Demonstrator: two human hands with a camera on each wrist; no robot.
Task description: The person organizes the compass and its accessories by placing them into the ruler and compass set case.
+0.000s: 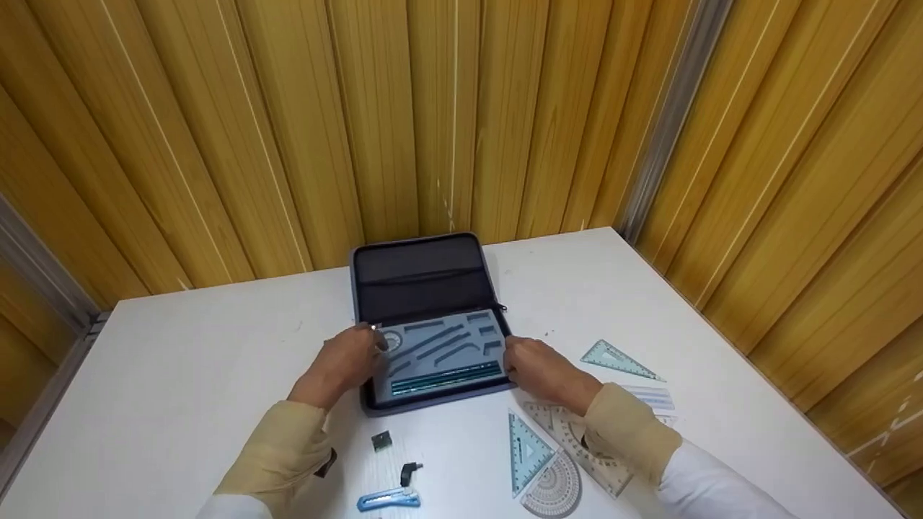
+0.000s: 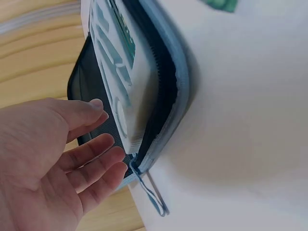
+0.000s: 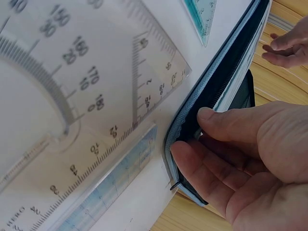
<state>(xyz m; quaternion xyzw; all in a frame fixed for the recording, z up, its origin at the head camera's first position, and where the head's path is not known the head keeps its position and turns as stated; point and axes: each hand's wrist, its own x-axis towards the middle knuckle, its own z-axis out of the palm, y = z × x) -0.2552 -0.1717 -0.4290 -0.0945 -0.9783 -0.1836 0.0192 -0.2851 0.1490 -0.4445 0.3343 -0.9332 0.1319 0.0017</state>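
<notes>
Near the white table's (image 1: 180, 360) far edge, zip case (image 1: 422, 295): lies open, lid tilted back toward the slatted wall (image 1: 389, 144).
Foam tray (image 1: 454, 319): in the case's base, cut with slots; dark-green pencils (image 1: 443, 378) lie along its near edge.
Left hand (image 1: 350, 357): at the tray's left edge, near a corded zip pull (image 2: 155, 198); fingers loosely curved, nothing visibly gripped.
Right hand (image 1: 541, 364): at the case's right edge, thumb and forefinger slightly parted, no hold visible; contact with the tray cannot be told.
Toward the table's right edge: set square (image 1: 627, 368), ruler (image 1: 652, 398), and a clear protractor template (image 1: 573, 443) partly beneath the right forearm.
Off the case's near right corner: second set square (image 1: 530, 450) touching a semicircular protractor (image 1: 551, 486).
Off its near left corner: blue cutter knife (image 1: 389, 499), black angled piece (image 1: 409, 472) just beside it, small dark-green piece (image 1: 381, 440) beyond.
</notes>
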